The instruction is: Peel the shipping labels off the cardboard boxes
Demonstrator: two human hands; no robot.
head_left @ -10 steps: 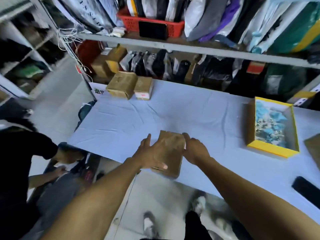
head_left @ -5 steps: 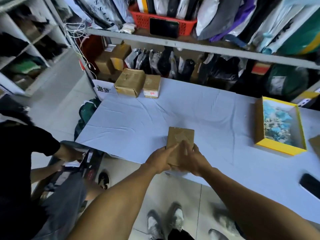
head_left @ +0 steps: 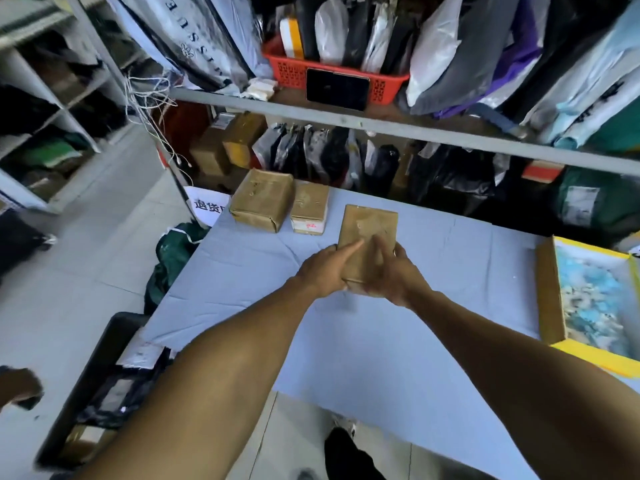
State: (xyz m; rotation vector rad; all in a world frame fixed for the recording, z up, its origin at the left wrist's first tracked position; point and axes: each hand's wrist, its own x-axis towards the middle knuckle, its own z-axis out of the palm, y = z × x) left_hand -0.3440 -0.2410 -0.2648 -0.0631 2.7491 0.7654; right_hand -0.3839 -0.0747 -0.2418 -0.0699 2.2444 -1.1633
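Cardboard box (head_left: 367,233) | between both hands | left hand (head_left: 323,270), right hand (head_left: 393,273) fingers gripping near end

Plain brown cardboard box (head_left: 367,233), pale blue tablecloth (head_left: 363,358), yellow-rimmed box (head_left: 595,356), red perforated basket (head_left: 287,69)

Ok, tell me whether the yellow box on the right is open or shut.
Open. The yellow box has no lid on, and blue and white contents show inside its walls.
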